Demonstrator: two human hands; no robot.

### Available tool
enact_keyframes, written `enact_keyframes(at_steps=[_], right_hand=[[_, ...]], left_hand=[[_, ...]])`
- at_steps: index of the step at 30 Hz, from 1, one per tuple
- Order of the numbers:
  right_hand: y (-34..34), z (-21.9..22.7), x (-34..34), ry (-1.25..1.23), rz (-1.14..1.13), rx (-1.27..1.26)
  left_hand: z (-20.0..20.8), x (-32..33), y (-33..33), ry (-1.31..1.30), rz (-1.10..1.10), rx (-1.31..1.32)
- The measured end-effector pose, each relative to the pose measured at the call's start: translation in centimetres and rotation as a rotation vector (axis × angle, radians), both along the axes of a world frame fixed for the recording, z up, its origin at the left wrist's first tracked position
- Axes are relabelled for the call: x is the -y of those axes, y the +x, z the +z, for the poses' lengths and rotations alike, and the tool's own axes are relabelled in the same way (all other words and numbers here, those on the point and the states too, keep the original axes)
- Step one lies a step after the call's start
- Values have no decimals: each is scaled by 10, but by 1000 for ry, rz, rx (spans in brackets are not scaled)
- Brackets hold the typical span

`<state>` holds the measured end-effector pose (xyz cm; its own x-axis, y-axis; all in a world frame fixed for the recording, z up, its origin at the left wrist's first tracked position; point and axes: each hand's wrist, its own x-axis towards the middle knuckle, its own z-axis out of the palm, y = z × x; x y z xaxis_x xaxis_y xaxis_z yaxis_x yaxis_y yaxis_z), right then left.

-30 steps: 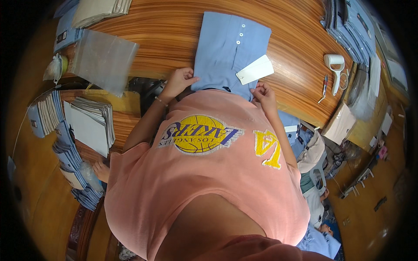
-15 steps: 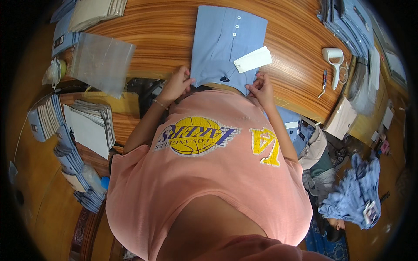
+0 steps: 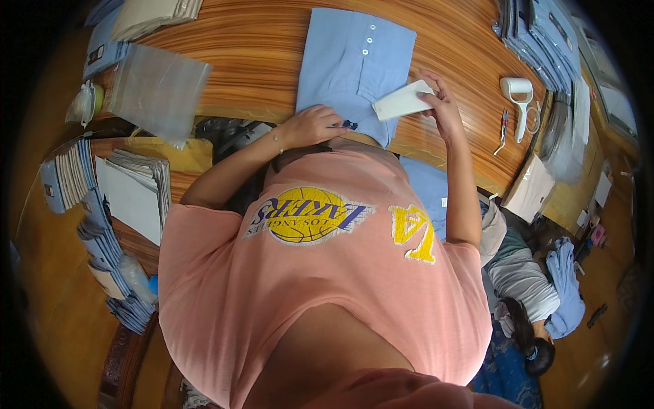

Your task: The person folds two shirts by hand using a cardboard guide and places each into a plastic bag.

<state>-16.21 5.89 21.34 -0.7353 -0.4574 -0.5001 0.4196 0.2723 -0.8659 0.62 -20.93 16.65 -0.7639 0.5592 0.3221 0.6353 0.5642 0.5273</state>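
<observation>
A light blue folded shirt [image 3: 330,61] with white buttons lies on the wooden table in front of me, its collar end toward my body. At that near edge my left hand [image 3: 310,127] has its fingers curled against the fabric by the dark neck label [image 3: 350,125]. Over the shirt's right side, my right hand [image 3: 443,105] pinches a white hang tag [image 3: 398,102] between thumb and fingers, raised and slightly tilted. Part of the near edge is hidden by my left hand.
A white lint roller [image 3: 520,102] and small snips [image 3: 502,133] lie at the right. Clear plastic bags [image 3: 160,88] sit at the left, near stacked white cards [image 3: 133,194]. Packed blue shirts [image 3: 545,41] are piled at the far right. Another person [image 3: 521,286] bends low at the right.
My left hand has slid right along the shirt's near edge to the label. My right hand has let go of the corner, risen and taken the tag. The other person has come further into view.
</observation>
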Motion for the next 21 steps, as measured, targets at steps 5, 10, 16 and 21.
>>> enact_keyframes(at_steps=[5, 10, 16, 21], right_hand=[[-10, 40, 17, -81, 87, 269], [-42, 42, 40, 157, 397, -43], [-67, 11, 83, 604, 583, -645], [-57, 28, 98, 742, 603, -804]], left_hand=[[1, -2, 4, -52, 49, -190], [-6, 0, 10, -108, 60, -202], [3, -7, 8, -249, 3, -44], [-6, -19, 20, -400, 1, 71]])
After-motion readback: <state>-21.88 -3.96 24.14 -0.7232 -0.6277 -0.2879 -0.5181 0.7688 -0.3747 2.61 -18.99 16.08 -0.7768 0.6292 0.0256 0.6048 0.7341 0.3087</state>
